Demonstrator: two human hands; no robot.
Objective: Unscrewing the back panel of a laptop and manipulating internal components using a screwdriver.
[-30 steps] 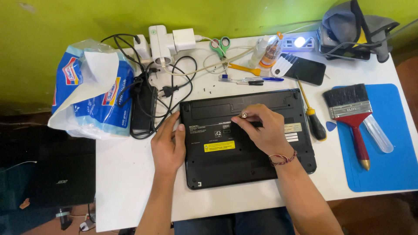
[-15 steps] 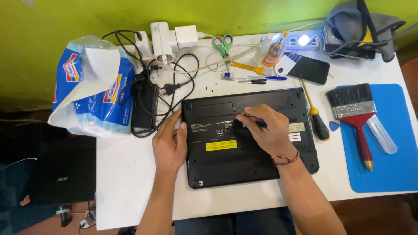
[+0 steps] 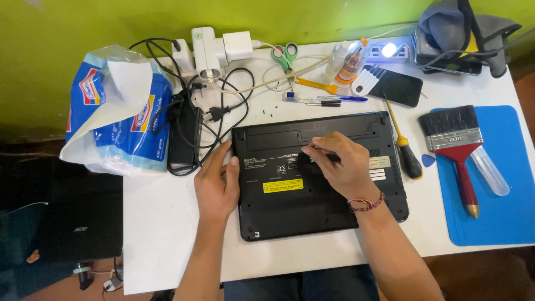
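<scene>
1. At the far left, a blue and white plastic bag (image 3: pixel 120 111) sits half over the table edge; it looks likely to slide off if bumped.
2. Beside it, a tangle of black cables (image 3: pixel 214 106) and a black power brick (image 3: pixel 184 136) lie just off the laptop's left edge. A cable could snag the left wrist and drag the chargers.
3. The left hand (image 3: pixel 216 184) lies flat, fingers spread and open, pressing the left edge of the upside-down black laptop (image 3: pixel 290 206) at the table's centre. If it lifts, the laptop may slide.
4. The right hand (image 3: pixel 343 167) rests on the laptop's underside, fingers closed around a thin dark tool (image 3: pixel 319 154), tip near the upper middle. A slip could scratch the case or round a screw head.
5. Tiny black screws (image 3: pixel 266 113) lie loose above the laptop and could roll away.
6. To the right, a screwdriver (image 3: pixel 405 149), a phone (image 3: pixel 394 88), and a red-handled paintbrush (image 3: pixel 458 147) on a blue mat (image 3: pixel 501 223).
7. The white table (image 3: pixel 161 234) is crowded, set against a green wall (image 3: pixel 83 28).
</scene>
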